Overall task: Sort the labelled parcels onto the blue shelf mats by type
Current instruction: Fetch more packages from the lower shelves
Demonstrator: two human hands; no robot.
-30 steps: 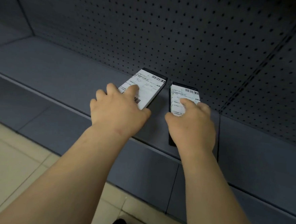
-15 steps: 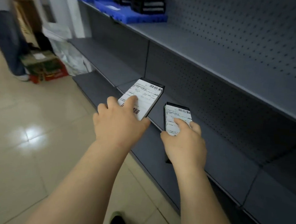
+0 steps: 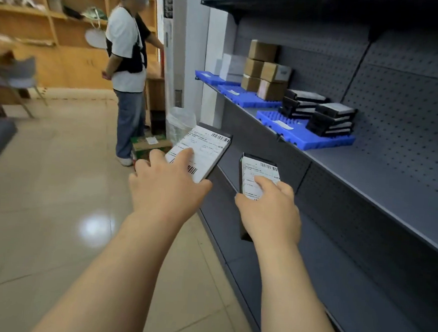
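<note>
My left hand (image 3: 167,188) grips a flat black parcel (image 3: 206,149) with a white barcode label, held out in front of the grey shelving. My right hand (image 3: 269,213) grips a second flat black labelled parcel (image 3: 256,173), lower and to the right. On the upper shelf lie three blue mats. The nearest mat (image 3: 310,138) carries stacks of similar black parcels (image 3: 330,119). The middle mat (image 3: 243,99) holds brown cardboard boxes (image 3: 266,73). The far mat (image 3: 211,77) holds pale grey boxes (image 3: 232,67).
A person in a white shirt (image 3: 126,68) stands ahead on the tiled floor beside a carton (image 3: 149,145) and a clear bag (image 3: 180,123). Grey pegboard shelving (image 3: 393,183) runs along the right. Wooden shelves (image 3: 41,21) stand at the far left.
Both parcels have been lifted off the low shelf and carried upward. My view has risen from the bottom shelf to the upper shelf with the blue mats.
</note>
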